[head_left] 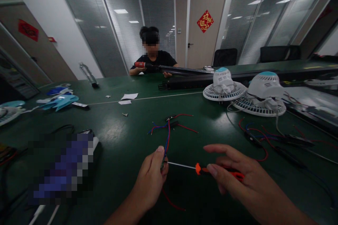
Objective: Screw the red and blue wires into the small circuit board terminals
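Note:
Between the thumb and fingers of my left hand (151, 174) is a small circuit board (162, 164), mostly hidden by the grip. Red and blue wires (168, 137) run up from it toward small dark modules (173, 124) lying on the table. My right hand (245, 175) holds a screwdriver (202, 169) with an orange and black handle, its index finger lifted off and stretched forward. The metal shaft points left, and its tip meets the board at my left fingers. Whether the tip sits in a screw is too small to tell. A loose red wire (173, 202) hangs below my left hand.
Two white fan heads (224, 84) stand on the green table (126, 144) at right, near wired modules (253, 140). A blurred box-like object (63, 168) lies left, near blue fan blades (59, 102). Across the table, a person (155, 59) holds a red-ended tool against a long dark bar.

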Demonstrator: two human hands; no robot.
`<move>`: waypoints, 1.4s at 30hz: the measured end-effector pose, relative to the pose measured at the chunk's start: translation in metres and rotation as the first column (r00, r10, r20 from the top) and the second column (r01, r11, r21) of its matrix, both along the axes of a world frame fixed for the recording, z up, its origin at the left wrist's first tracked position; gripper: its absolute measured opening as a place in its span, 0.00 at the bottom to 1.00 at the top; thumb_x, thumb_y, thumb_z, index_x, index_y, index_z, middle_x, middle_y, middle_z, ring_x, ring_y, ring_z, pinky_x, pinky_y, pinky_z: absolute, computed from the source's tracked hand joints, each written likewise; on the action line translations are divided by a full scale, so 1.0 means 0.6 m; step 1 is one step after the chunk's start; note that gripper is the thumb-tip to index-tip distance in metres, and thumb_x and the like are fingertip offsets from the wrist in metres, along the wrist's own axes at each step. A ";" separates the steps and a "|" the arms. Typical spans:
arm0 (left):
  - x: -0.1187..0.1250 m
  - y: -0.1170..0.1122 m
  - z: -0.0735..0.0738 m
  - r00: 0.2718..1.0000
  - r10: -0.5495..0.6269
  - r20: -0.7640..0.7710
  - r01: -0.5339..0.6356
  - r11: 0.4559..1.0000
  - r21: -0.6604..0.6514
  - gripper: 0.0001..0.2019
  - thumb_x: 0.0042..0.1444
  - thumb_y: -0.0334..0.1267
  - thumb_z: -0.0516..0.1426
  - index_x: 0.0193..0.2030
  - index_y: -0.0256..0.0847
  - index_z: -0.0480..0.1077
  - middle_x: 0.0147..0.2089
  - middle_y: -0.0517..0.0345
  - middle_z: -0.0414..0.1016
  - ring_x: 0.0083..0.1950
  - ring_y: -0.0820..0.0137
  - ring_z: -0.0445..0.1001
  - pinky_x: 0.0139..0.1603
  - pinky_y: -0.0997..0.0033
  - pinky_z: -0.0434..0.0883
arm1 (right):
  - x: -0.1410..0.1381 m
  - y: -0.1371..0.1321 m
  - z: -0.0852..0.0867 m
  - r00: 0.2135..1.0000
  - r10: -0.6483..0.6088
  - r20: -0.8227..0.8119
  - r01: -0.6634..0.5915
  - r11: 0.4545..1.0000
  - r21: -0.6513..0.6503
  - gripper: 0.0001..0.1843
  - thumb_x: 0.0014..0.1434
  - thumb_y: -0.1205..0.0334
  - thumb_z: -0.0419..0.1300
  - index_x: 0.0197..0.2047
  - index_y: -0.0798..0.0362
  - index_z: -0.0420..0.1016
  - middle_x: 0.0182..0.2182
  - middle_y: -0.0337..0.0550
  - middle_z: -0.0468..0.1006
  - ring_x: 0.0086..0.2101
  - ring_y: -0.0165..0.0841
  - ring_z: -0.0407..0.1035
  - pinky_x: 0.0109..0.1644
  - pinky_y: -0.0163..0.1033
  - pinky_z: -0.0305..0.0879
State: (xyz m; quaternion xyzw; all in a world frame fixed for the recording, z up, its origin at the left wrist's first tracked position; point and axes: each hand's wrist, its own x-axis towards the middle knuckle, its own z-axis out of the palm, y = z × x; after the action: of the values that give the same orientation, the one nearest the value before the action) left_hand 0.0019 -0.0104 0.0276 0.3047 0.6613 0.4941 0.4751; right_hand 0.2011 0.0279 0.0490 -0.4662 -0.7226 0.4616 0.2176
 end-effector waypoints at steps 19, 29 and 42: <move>-0.001 0.001 -0.002 0.999 -0.035 -0.023 0.035 0.999 0.027 0.28 0.45 0.68 0.51 0.18 0.43 0.59 0.15 0.68 0.54 0.16 0.76 0.54 0.17 0.74 0.55 | 0.000 -0.012 -0.004 0.997 0.016 0.069 -0.013 0.999 -0.052 0.31 0.65 0.43 0.42 0.61 0.53 0.64 0.18 0.35 0.68 0.22 0.30 0.66 0.25 0.35 0.58; 0.001 0.000 0.005 0.999 -0.040 -0.024 0.040 0.999 0.023 0.29 0.40 0.71 0.52 0.19 0.43 0.59 0.14 0.69 0.54 0.15 0.77 0.53 0.17 0.74 0.56 | 0.003 -0.014 0.002 0.999 0.018 0.045 -0.017 1.000 -0.009 0.26 0.62 0.44 0.48 0.57 0.51 0.65 0.21 0.35 0.68 0.23 0.30 0.66 0.27 0.36 0.61; -0.001 0.001 0.001 0.999 -0.040 -0.019 0.041 0.999 0.033 0.28 0.44 0.69 0.51 0.19 0.43 0.59 0.14 0.68 0.54 0.15 0.76 0.53 0.18 0.74 0.55 | 0.002 -0.013 0.001 1.000 0.005 -0.005 -0.005 1.000 0.004 0.24 0.61 0.47 0.51 0.56 0.49 0.66 0.29 0.40 0.77 0.25 0.31 0.70 0.30 0.37 0.67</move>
State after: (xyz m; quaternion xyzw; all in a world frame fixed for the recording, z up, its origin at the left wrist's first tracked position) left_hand 0.0012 -0.0098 0.0280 0.3303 0.6510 0.4925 0.4739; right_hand 0.2025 0.0201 0.0495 -0.4628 -0.7242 0.4618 0.2192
